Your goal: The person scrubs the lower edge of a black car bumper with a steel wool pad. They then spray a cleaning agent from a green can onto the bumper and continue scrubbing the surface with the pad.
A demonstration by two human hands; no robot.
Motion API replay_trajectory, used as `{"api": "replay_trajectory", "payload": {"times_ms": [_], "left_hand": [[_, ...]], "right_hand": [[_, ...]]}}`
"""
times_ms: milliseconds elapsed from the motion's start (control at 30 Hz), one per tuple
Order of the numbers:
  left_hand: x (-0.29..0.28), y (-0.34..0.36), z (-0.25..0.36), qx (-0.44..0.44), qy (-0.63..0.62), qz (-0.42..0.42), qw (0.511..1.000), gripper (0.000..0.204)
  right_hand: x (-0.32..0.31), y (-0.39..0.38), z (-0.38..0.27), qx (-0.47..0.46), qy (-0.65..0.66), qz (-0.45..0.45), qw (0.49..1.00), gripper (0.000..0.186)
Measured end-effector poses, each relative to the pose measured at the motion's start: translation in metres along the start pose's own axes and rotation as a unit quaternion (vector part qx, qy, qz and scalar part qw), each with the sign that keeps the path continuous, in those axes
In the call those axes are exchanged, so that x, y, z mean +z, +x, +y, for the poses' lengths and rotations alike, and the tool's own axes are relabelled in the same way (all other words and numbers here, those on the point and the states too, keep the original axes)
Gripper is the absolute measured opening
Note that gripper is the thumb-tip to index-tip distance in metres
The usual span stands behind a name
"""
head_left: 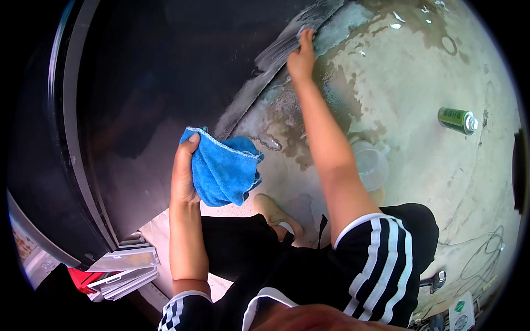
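Observation:
My left hand [185, 171] grips a bunched blue cloth [223, 168] with pale stitched edging, the thumb lying over its top. The cloth hangs in front of a large dark glossy panel [165, 71]. My right hand [301, 59] reaches far forward to the panel's lower edge. Its fingers are drawn together against a whitish, wet, foamy smear [287, 47] along that edge. Whatever those fingers hold is too small and blurred to make out.
Wet patches and white flecks mark the concrete floor [408, 83]. A green spray can [457, 121] lies at the right. Beside my right arm is a translucent tub [371, 165]. A coiled cable [486, 256] lies lower right; white plastic trays [127, 276] are stacked lower left.

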State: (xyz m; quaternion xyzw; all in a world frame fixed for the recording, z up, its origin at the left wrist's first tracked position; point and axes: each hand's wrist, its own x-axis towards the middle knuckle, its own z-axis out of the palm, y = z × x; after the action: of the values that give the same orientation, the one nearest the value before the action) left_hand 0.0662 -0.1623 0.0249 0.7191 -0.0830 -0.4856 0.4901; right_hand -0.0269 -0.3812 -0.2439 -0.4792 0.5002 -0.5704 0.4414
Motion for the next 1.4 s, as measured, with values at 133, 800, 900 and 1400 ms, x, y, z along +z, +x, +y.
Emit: {"api": "replay_trajectory", "payload": {"times_ms": [133, 800, 900, 1400], "left_hand": [[-0.001, 0.004, -0.001, 0.015, 0.045, 0.006, 0.999, 0.029], [0.002, -0.007, 0.003, -0.023, 0.017, 0.009, 1.000, 0.033], [-0.001, -0.001, 0.002, -0.012, 0.029, 0.006, 0.999, 0.030], [-0.017, -0.002, 0.002, -0.020, 0.028, 0.023, 0.999, 0.039]], "right_hand": [[0.035, -0.094, -0.022, -0.011, 0.041, -0.067, 0.997, 0.080], [0.002, -0.008, 0.016, 0.049, 0.006, 0.010, 0.999, 0.071], [0.031, -0.093, 0.004, 0.058, 0.007, -0.058, 0.997, 0.074], [0.038, -0.064, -0.002, -0.002, -0.033, 0.036, 0.999, 0.059]]}}
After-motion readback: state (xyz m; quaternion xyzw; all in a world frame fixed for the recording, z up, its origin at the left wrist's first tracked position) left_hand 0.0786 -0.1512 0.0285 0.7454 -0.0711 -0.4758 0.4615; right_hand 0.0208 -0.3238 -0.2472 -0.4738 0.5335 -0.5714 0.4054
